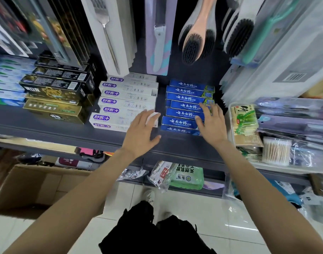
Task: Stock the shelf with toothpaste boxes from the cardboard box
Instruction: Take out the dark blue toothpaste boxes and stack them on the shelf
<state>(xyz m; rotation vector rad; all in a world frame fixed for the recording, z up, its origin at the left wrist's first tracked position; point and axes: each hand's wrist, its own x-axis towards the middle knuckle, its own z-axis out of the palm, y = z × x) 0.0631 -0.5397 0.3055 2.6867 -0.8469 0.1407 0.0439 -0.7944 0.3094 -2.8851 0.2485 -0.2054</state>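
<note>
Both forearms are bare, with no sleeves, watch or rings in view on the left hand (138, 133) or the right hand (211, 123). Below, the person wears loose black trousers (153, 233) (dark, creased fabric) and white shoes (149, 196).

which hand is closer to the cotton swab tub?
Right. The right hand rests on the blue toothpaste boxes, left of the cotton swab tub; the left hand is farther left.

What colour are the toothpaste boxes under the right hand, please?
Blue toothpaste boxes with white lettering, in the head view.
</note>
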